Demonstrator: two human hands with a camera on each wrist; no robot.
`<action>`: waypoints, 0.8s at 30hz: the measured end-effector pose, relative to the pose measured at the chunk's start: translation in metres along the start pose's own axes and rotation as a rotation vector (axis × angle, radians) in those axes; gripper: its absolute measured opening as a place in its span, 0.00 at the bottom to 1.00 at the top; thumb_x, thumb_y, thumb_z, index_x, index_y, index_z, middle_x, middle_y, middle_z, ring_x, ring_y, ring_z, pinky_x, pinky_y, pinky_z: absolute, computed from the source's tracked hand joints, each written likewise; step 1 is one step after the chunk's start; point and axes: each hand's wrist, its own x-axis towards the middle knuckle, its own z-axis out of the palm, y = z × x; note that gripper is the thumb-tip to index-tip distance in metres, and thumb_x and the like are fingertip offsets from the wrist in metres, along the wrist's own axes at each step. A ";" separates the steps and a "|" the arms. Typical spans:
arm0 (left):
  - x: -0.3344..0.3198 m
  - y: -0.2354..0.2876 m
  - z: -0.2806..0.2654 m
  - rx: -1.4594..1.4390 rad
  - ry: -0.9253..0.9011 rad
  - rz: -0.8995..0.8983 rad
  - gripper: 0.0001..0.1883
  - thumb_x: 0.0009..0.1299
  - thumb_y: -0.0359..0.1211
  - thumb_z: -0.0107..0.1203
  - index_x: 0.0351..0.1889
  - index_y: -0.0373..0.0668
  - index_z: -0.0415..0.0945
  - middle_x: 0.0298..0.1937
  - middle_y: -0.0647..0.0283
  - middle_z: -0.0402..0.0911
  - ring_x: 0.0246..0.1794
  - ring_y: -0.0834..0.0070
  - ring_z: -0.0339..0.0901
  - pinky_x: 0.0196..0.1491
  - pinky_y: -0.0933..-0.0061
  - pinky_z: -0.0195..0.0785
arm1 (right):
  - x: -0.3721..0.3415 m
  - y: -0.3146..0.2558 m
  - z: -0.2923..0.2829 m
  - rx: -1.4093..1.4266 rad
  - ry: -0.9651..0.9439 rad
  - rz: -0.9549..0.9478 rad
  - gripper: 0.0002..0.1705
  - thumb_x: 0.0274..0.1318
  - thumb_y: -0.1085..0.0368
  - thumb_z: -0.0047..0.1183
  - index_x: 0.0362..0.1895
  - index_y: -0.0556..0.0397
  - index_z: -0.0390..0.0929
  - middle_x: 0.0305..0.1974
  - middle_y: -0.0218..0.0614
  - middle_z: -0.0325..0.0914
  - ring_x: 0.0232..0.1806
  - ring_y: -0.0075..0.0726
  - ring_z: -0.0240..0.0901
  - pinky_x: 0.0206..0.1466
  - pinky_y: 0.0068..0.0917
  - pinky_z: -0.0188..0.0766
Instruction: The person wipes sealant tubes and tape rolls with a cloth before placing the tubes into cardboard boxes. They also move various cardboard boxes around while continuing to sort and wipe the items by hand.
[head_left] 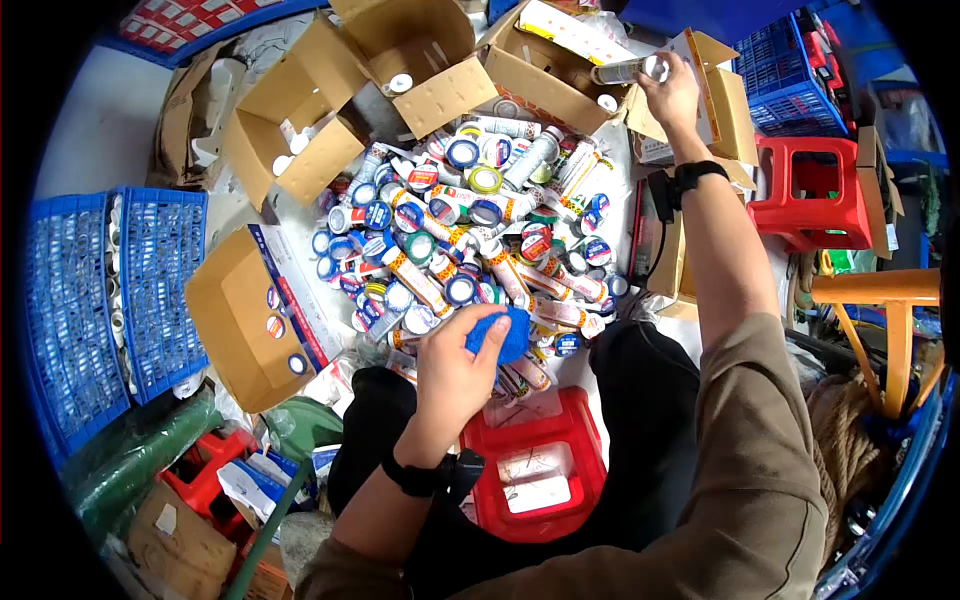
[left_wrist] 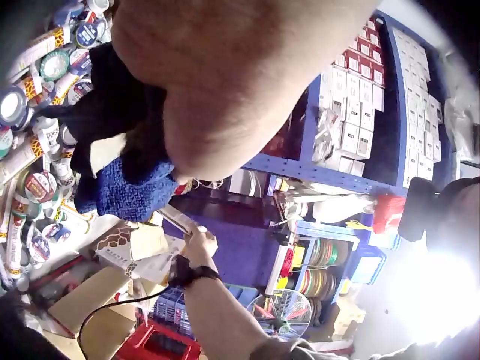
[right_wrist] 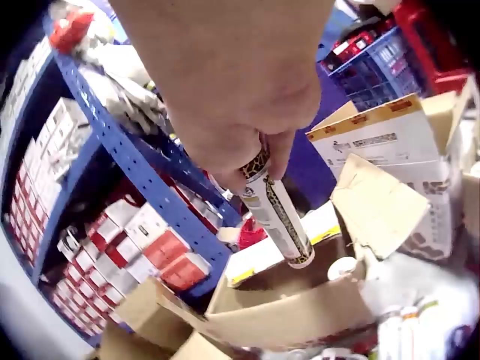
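Observation:
A blue cloth [head_left: 498, 336] is gripped in the left hand [head_left: 458, 365], low over the near side of the pile of tubes and tape rolls [head_left: 440, 230]. In the left wrist view the cloth [left_wrist: 131, 189] bulges below the hand [left_wrist: 217, 90]. At the upper right the right hand [head_left: 672, 95] holds a printed tube [head_left: 622, 72] by one end, above an open cardboard box [head_left: 545, 80]. The right wrist view shows that tube [right_wrist: 279, 214] slanting down from the fingers of the right hand [right_wrist: 232, 97] over the box [right_wrist: 292, 319].
More open cardboard boxes [head_left: 290, 130] ring the pile at the back and left. Blue crates [head_left: 160, 290] stand far left. A red stool [head_left: 815, 190] is at the right, another red stool [head_left: 535, 480] between the legs. Blue shelving [right_wrist: 142, 187] holds small boxes.

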 end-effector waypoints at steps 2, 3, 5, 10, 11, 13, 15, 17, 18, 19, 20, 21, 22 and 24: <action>0.004 0.001 0.002 0.028 -0.056 -0.048 0.11 0.71 0.37 0.62 0.45 0.41 0.83 0.35 0.52 0.85 0.26 0.61 0.81 0.32 0.67 0.72 | 0.004 0.009 0.018 -0.067 -0.067 -0.047 0.28 0.48 0.61 0.70 0.56 0.43 0.78 0.50 0.47 0.77 0.54 0.57 0.75 0.57 0.46 0.73; 0.004 0.001 0.004 0.031 -0.060 -0.055 0.11 0.71 0.37 0.62 0.45 0.41 0.83 0.35 0.52 0.85 0.26 0.61 0.81 0.32 0.67 0.72 | 0.002 0.015 0.025 -0.067 -0.074 -0.042 0.28 0.48 0.61 0.70 0.56 0.43 0.78 0.50 0.47 0.77 0.54 0.57 0.75 0.57 0.46 0.73; 0.007 -0.001 0.010 -0.092 -0.059 -0.022 0.11 0.70 0.36 0.62 0.44 0.40 0.83 0.37 0.52 0.85 0.31 0.58 0.83 0.36 0.65 0.74 | 0.001 0.026 0.039 -0.121 -0.100 -0.111 0.27 0.48 0.63 0.69 0.56 0.44 0.78 0.49 0.46 0.77 0.54 0.56 0.75 0.58 0.45 0.73; 0.010 0.000 0.015 -0.085 -0.116 -0.013 0.10 0.70 0.34 0.62 0.43 0.38 0.83 0.39 0.52 0.85 0.37 0.54 0.83 0.41 0.62 0.74 | -0.011 0.044 0.061 -0.282 -0.163 -0.251 0.24 0.53 0.71 0.58 0.57 0.48 0.78 0.55 0.51 0.73 0.53 0.61 0.75 0.57 0.47 0.75; 0.010 -0.002 0.016 -0.085 -0.118 -0.015 0.10 0.70 0.34 0.62 0.43 0.38 0.83 0.39 0.52 0.85 0.37 0.54 0.83 0.41 0.62 0.74 | -0.012 0.047 0.063 -0.283 -0.165 -0.250 0.24 0.53 0.71 0.58 0.57 0.48 0.78 0.55 0.51 0.73 0.53 0.61 0.75 0.57 0.47 0.75; 0.010 -0.006 0.017 -0.042 -0.139 0.027 0.10 0.71 0.32 0.62 0.45 0.36 0.83 0.39 0.52 0.86 0.36 0.68 0.85 0.37 0.71 0.76 | -0.008 0.056 0.069 -0.273 -0.191 -0.182 0.27 0.55 0.70 0.58 0.61 0.45 0.77 0.56 0.51 0.72 0.53 0.58 0.76 0.56 0.47 0.76; 0.009 -0.006 0.017 -0.036 -0.155 0.007 0.10 0.71 0.31 0.62 0.46 0.35 0.82 0.40 0.50 0.86 0.37 0.67 0.85 0.38 0.71 0.76 | -0.002 0.055 0.073 -0.297 -0.202 -0.192 0.27 0.59 0.68 0.53 0.64 0.42 0.76 0.57 0.49 0.71 0.53 0.55 0.77 0.54 0.47 0.76; 0.007 -0.010 0.020 -0.038 -0.160 0.027 0.10 0.71 0.31 0.62 0.46 0.35 0.82 0.40 0.50 0.85 0.37 0.66 0.85 0.37 0.70 0.76 | -0.003 0.036 0.067 -0.504 -0.383 -0.166 0.27 0.63 0.69 0.42 0.66 0.41 0.74 0.60 0.47 0.72 0.55 0.54 0.77 0.57 0.43 0.76; 0.008 -0.008 0.020 -0.023 -0.181 -0.002 0.10 0.70 0.30 0.62 0.46 0.35 0.82 0.41 0.50 0.85 0.37 0.66 0.85 0.36 0.71 0.77 | -0.003 0.035 0.072 -0.553 -0.387 -0.190 0.27 0.65 0.67 0.40 0.67 0.41 0.72 0.61 0.44 0.71 0.56 0.54 0.77 0.57 0.45 0.77; 0.009 -0.010 0.022 -0.021 -0.178 -0.003 0.10 0.70 0.30 0.62 0.46 0.35 0.82 0.41 0.50 0.85 0.37 0.66 0.85 0.36 0.71 0.77 | -0.001 0.042 0.081 -0.550 -0.387 -0.193 0.27 0.65 0.67 0.40 0.67 0.41 0.72 0.61 0.44 0.71 0.56 0.54 0.77 0.57 0.45 0.77; 0.009 -0.012 0.024 -0.032 -0.180 -0.002 0.10 0.70 0.29 0.62 0.46 0.35 0.82 0.41 0.51 0.85 0.37 0.66 0.85 0.35 0.71 0.77 | -0.001 0.050 0.092 -0.525 -0.416 -0.202 0.27 0.65 0.67 0.40 0.67 0.42 0.72 0.62 0.44 0.70 0.57 0.54 0.77 0.57 0.45 0.77; 0.010 -0.013 0.026 -0.042 -0.184 -0.001 0.10 0.70 0.29 0.61 0.47 0.35 0.82 0.41 0.51 0.85 0.37 0.66 0.85 0.34 0.72 0.77 | -0.002 0.055 0.099 -0.500 -0.445 -0.212 0.27 0.65 0.68 0.41 0.67 0.42 0.72 0.63 0.43 0.70 0.57 0.54 0.76 0.57 0.45 0.77; 0.011 -0.013 0.028 -0.037 -0.187 -0.002 0.09 0.71 0.28 0.61 0.47 0.35 0.82 0.42 0.51 0.85 0.37 0.66 0.85 0.34 0.72 0.78 | -0.003 0.060 0.104 -0.517 -0.446 -0.234 0.26 0.64 0.67 0.42 0.66 0.42 0.73 0.64 0.41 0.70 0.57 0.52 0.76 0.58 0.44 0.76; 0.012 -0.013 0.031 -0.029 -0.197 -0.014 0.10 0.71 0.28 0.61 0.47 0.35 0.82 0.42 0.51 0.85 0.38 0.66 0.85 0.34 0.72 0.78 | -0.004 0.073 0.115 -0.491 -0.453 -0.233 0.26 0.64 0.67 0.43 0.66 0.42 0.73 0.64 0.39 0.70 0.57 0.51 0.76 0.58 0.43 0.76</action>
